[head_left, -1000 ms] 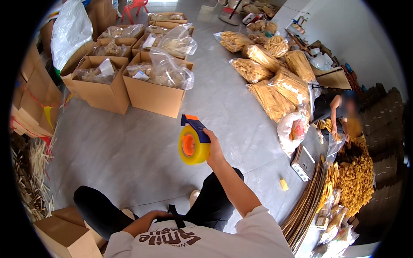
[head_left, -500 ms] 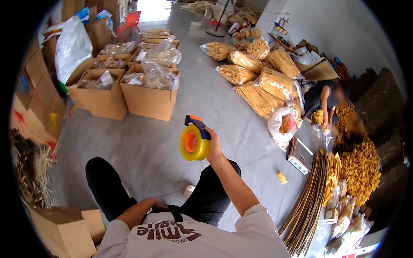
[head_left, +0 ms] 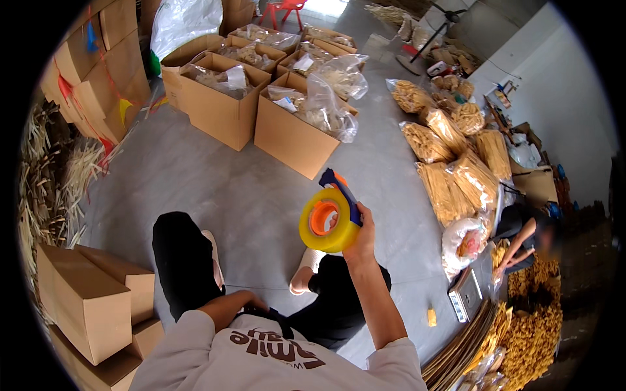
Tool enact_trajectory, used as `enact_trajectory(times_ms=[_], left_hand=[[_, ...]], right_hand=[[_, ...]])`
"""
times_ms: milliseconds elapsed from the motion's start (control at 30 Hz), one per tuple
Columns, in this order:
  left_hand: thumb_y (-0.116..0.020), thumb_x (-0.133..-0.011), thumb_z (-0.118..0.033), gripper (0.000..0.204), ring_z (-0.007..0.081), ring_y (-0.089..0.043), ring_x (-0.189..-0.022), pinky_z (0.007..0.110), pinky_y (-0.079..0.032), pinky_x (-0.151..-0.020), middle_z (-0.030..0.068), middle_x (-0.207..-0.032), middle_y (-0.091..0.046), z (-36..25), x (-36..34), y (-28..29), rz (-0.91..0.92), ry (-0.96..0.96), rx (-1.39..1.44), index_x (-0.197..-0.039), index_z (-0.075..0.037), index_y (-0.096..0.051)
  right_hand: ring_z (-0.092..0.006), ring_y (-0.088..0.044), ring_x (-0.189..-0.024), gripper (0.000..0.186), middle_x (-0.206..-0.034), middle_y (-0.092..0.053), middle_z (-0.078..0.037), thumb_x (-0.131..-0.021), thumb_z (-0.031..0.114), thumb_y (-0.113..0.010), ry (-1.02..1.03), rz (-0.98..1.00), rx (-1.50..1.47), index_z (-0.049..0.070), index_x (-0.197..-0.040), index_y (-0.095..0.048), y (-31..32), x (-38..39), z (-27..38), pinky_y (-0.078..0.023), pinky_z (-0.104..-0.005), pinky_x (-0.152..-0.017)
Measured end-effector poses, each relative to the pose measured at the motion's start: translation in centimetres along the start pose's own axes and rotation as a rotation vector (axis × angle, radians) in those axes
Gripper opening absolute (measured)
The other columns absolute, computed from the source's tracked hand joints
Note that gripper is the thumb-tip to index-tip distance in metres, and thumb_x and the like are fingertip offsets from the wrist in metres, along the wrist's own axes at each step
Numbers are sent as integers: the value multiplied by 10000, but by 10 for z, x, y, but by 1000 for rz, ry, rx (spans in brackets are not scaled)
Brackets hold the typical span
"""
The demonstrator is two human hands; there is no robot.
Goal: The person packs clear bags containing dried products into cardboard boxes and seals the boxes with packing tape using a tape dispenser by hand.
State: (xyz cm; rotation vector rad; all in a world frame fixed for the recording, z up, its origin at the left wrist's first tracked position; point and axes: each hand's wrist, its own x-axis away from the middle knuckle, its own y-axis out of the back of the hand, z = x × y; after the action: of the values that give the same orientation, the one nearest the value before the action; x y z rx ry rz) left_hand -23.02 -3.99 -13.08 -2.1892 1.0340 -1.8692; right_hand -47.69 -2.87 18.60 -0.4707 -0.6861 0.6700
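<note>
My right hand (head_left: 362,236) is wrapped around the dark blue frame of a tape dispenser (head_left: 351,207), raised in front of my right knee. A wide roll of yellow tape (head_left: 306,221) with an orange core sits on it, facing me, and an orange part shows near the top end. My left hand (head_left: 255,303) rests low at my waist, close to my lap. Its fingers are mostly hidden against the dark trousers, so I cannot see whether it holds anything.
Open cardboard boxes (head_left: 290,133) with clear bags stand ahead. Empty-looking cartons (head_left: 85,313) are at my lower left. Bundled tan sticks (head_left: 479,179) in plastic lie to the right, near a scale (head_left: 465,296) and long brown rods (head_left: 460,345). A crouching person (head_left: 518,241) works there.
The view has swung left and down: boxes and bundles now lie farther right, and more cartons show at lower left. My right hand still holds the tape dispenser, now slightly farther right in view.
</note>
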Motion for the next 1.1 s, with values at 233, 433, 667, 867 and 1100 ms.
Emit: enact_trajectory(times_ms=[233, 433, 667, 867, 1100], left_hand=[[-382, -753, -654, 758, 311, -324, -1240, 525, -239, -978, 125, -1379, -290, 14, -25, -11, -63, -117, 6, -1322, -159, -302], [-381, -758, -655, 740, 315, -367, -1204, 488, -267, -971, 144, -1337, -342, 9, -18, -4, -96, -152, -11, -1264, -116, -369], [-380, -764, -657, 736, 321, -416, -1162, 446, -300, -963, 167, -1288, -402, 0, -3, 14, -87, -148, -28, -1196, -65, -448], [-379, -770, -658, 748, 326, -458, -1126, 409, -328, -956, 186, -1246, -453, -23, 1, 24, -109, -174, -20, -1139, -22, -515], [-446, -799, -568, 668, 330, -468, -1127, 383, -352, -950, 204, -1206, -494, -44, -10, 53, -158, -175, -149, -1112, 13, -550]], right_hand=[[-224, -581, -656, 335, -729, -586, -133, -835, 301, -482, -198, -117, 101, 2, -978, -531, -51, -29, -27, -476, -318, -637], [-223, -580, -628, 350, -724, -589, -129, -833, 316, -471, -279, -209, 85, 2, -970, -539, -44, -65, -10, -483, -321, -606], [-222, -572, -611, 350, -707, -586, -135, -846, 313, -441, -221, -342, 80, -7, -953, -534, -33, -119, 4, -479, -329, -600], [-233, -571, -600, 362, -680, -581, -146, -844, 317, -436, -304, -353, 86, -18, -944, -533, -36, -151, 5, -473, -333, -594], [-246, -569, -588, 369, -675, -579, -159, -848, 314, -405, -284, -236, 100, -20, -938, -533, -32, -150, 9, -468, -329, -583]])
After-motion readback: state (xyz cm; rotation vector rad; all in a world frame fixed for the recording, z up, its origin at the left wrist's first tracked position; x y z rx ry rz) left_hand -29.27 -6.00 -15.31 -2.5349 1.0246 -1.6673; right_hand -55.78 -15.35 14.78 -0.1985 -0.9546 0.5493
